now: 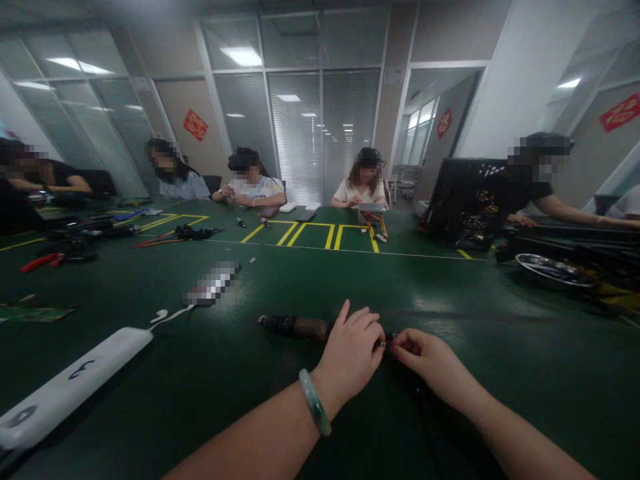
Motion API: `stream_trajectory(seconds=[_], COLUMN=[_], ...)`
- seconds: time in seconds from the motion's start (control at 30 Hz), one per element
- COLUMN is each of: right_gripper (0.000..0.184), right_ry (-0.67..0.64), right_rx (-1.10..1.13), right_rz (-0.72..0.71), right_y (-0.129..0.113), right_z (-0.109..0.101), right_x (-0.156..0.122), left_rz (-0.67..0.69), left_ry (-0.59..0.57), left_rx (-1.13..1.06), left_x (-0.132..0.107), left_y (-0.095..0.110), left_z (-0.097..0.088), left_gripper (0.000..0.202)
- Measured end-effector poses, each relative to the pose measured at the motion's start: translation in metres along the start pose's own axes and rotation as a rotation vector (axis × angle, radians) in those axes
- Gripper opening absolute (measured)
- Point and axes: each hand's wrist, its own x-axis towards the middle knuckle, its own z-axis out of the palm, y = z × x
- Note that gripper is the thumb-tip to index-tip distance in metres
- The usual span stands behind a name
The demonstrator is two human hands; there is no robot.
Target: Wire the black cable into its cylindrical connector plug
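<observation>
— Where's the work?
— Low centre: the left hand [347, 353] and right hand [430, 363] pinch a small metal piece [383, 344], maybe a connector, beside a dark wrapped cable [295, 327]
— Grip?
— Fingertips [397, 341] pressed close, steady

Left hand [349, 353]: over dark cylinder [295, 327]; jade bangle [315, 411] on wrist.
Right hand [425, 360]: pinching small metal tip [384, 343], just beside left hand.
Tabletop [165, 393]: green; white power strip [75, 380] at left.
</observation>
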Motion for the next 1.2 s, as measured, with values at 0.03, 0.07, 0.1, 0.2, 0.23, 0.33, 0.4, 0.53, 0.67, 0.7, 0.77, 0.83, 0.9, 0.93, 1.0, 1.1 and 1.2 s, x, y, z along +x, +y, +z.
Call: stream_trajectory(seconds=[0.03, 0.07, 0.1, 0.2, 0.23, 0.33, 0.4, 0.53, 0.67, 0.7, 0.77, 0.83, 0.9, 0.93, 1.0, 1.1, 1.2], right_gripper=[0.015, 0.015, 0.015, 0.015, 0.015, 0.015, 0.015, 0.015, 0.014, 0.014, 0.014, 0.013, 0.013, 0.013, 0.012, 0.012, 0.011], right_ry=[-0.003, -0.005, -0.005, -0.004, -0.002, -0.001, 0.0, 0.01, 0.011, 0.012, 0.015, 0.022, 0.029, 0.033, 0.038, 0.035, 0.043], right_rx=[0.009, 0.016, 0.021, 0.025, 0.025, 0.02, 0.02, 0.03, 0.039, 0.039, 0.04, 0.042, 0.044, 0.046, 0.055, 0.065, 0.063], right_rz=[0.001, -0.001, -0.005, -0.026, -0.032, -0.017, -0.002, -0.008, -0.007, -0.005, -0.008, -0.017, -0.023, -0.024, -0.023, -0.023, -0.028], right_y=[0.0008, 0.0019, 0.0033, 0.008, 0.009, 0.0087, 0.0067, 0.0024, 0.0013, 0.0019, 0.0042, 0.007, 0.009, 0.0093, 0.0085, 0.0058, 0.0045], right_z=[0.0003, 0.0006, 0.001, 0.0019, 0.002, 0.0017, 0.0013, 0.001, 0.0009, 0.0011, 0.0018, 0.0029, 0.0039, 0.0042, 0.0042, 0.0036, 0.0033], right_x=[0.0003, 0.0005, 0.0009, 0.002, 0.0023, 0.0021, 0.0012, -0.0012, -0.0018, -0.0014, -0.0004, 0.0008, 0.0014, 0.0014, 0.001, -0.0001, -0.0006], left_rz=[0.002, 0.004, 0.006, 0.007, 0.008, 0.021, 0.028, 0.02, 0.008, 0.007, 0.01, 0.013, 0.015, 0.015, 0.016, 0.02, 0.011], left_ry=[-0.001, -0.004, -0.005, -0.007, -0.007, -0.026, -0.045, -0.069, -0.062, -0.06, -0.065, -0.073, -0.081, -0.083, -0.079, -0.061, -0.055], left_rx=[0.0, -0.003, -0.007, -0.021, -0.025, -0.039, -0.045, -0.048, -0.062, -0.065, -0.067, -0.068, -0.07, -0.07, -0.069, -0.084, -0.102], left_x=[0.0002, 0.0004, 0.0005, 0.0007, 0.0007, 0.0009, 0.001, 0.0012, 0.0012, 0.0013, 0.0016, 0.0018, 0.0019, 0.0019, 0.0016, 0.0011, 0.0007], left_y=[-0.0001, -0.0001, -0.0002, -0.0004, -0.0004, -0.0005, -0.0007, -0.0013, -0.0011, -0.0009, -0.0008, -0.0011, -0.0018, -0.0022, -0.0026, -0.0028, -0.0033], left_z=[-0.0003, -0.0006, -0.0011, -0.0023, -0.0026, -0.0024, -0.0019, -0.0017, -0.0026, -0.0028, -0.003, -0.0025, -0.0014, -0.0008, 0.0003, 0.0011, 0.0017], left_gripper=[0.007, 0.007, 0.006, 0.006, 0.006, 0.009, 0.01, 0.01, 0.01, 0.012, 0.015, 0.015, 0.014, 0.013, 0.013, 0.019, 0.021])
